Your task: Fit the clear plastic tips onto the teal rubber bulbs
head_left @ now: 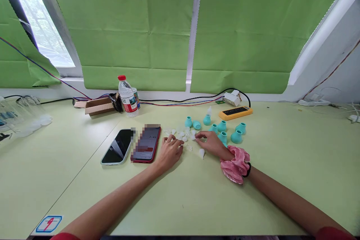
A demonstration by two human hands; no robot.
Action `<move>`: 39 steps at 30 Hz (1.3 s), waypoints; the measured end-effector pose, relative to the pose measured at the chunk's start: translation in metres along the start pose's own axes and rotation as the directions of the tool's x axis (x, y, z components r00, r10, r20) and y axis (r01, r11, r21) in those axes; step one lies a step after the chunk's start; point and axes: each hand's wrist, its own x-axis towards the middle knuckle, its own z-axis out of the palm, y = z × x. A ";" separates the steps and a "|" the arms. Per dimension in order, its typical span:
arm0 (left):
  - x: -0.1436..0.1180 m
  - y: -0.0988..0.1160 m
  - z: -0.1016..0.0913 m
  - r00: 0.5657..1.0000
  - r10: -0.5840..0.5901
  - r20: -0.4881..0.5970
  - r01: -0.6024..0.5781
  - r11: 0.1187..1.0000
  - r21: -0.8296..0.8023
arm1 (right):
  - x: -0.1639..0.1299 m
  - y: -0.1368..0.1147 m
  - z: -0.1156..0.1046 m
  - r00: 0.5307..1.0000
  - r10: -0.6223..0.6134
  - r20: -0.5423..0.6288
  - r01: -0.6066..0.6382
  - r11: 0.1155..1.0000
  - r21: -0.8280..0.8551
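My left hand (171, 150) rests on the table with its fingers apart and slightly bent, beside a loose group of small translucent white pieces (184, 139). My right hand (210, 142) reaches in from the other side, a pink scrunchie (235, 165) around its wrist. Its fingertips are closed at one translucent white piece (193, 135) at the group's right edge. Several turquoise bulb-shaped pieces (236, 136) stand behind and beside my right hand. One of them, a turquoise bulb (207, 120), carries a translucent tip. A single white piece (201, 153) lies nearer to me.
Left of my left hand lie a red-cased phone (146, 144) and a pale-cased phone (117, 147). Farther back are a water bottle (128, 97), an open cardboard box (99, 106), a yellow power strip (235, 113) and cables. Clear plastic items (26, 116) sit far left.
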 end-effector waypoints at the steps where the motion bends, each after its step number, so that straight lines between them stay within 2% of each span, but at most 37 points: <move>1: 0.000 0.000 0.000 1.000 0.001 -0.009 -0.001 1.000 -0.002 | -0.001 -0.001 0.000 0.999 -0.037 -0.008 0.037 0.999 -0.019; 4: 0.001 -0.003 0.001 0.997 -0.028 -0.072 0.026 0.999 -0.025 | -0.005 -0.008 0.003 0.980 -0.196 -0.016 0.194 0.978 -0.070; 7: 0.003 -0.006 0.000 0.981 -0.082 -0.178 0.063 0.992 -0.110 | -0.007 -0.013 0.006 0.957 -0.274 0.093 0.284 0.949 -0.137; 10: 0.005 -0.009 -0.002 0.950 -0.131 -0.282 0.066 0.971 -0.230 | -0.007 -0.014 0.008 0.946 -0.261 0.191 0.301 0.926 -0.225; 12: 0.006 -0.010 -0.002 0.929 -0.187 -0.320 0.089 0.951 -0.298 | -0.007 -0.012 0.008 0.954 -0.231 0.189 0.275 0.928 -0.253; 15: 0.006 -0.011 -0.002 0.904 -0.289 -0.314 0.162 0.913 -0.374 | -0.007 -0.012 0.010 0.966 -0.220 0.135 0.249 0.934 -0.257; 19: 0.006 -0.012 -0.002 0.874 -0.386 -0.296 0.232 0.865 -0.445 | -0.002 -0.021 0.015 0.953 -0.224 0.205 0.277 0.917 -0.286; 24: 0.007 -0.012 -0.004 0.855 -0.407 -0.323 0.237 0.858 -0.455 | 0.016 -0.033 0.024 0.928 -0.182 0.324 0.300 0.881 -0.366; 28: 0.008 -0.011 -0.004 0.862 -0.379 -0.337 0.211 0.872 -0.442 | 0.028 -0.038 0.034 0.911 -0.168 0.377 0.326 0.852 -0.410; 32: 0.007 -0.010 -0.004 0.881 -0.337 -0.332 0.179 0.887 -0.425 | 0.028 -0.041 0.035 0.930 -0.235 0.281 0.341 0.838 -0.425; 35: 0.006 -0.007 -0.005 0.890 -0.311 -0.333 0.156 0.895 -0.418 | 0.024 -0.042 0.027 0.959 -0.261 0.105 0.282 0.887 -0.367; 37: 0.005 -0.004 -0.007 0.892 -0.285 -0.352 0.125 0.902 -0.414 | 0.017 -0.042 0.019 0.979 -0.200 -0.042 0.188 0.962 -0.196; 39: 0.004 0.000 -0.009 0.890 -0.252 -0.379 0.082 0.908 -0.411 | 0.006 -0.042 0.012 0.990 -0.030 -0.135 0.048 0.991 0.129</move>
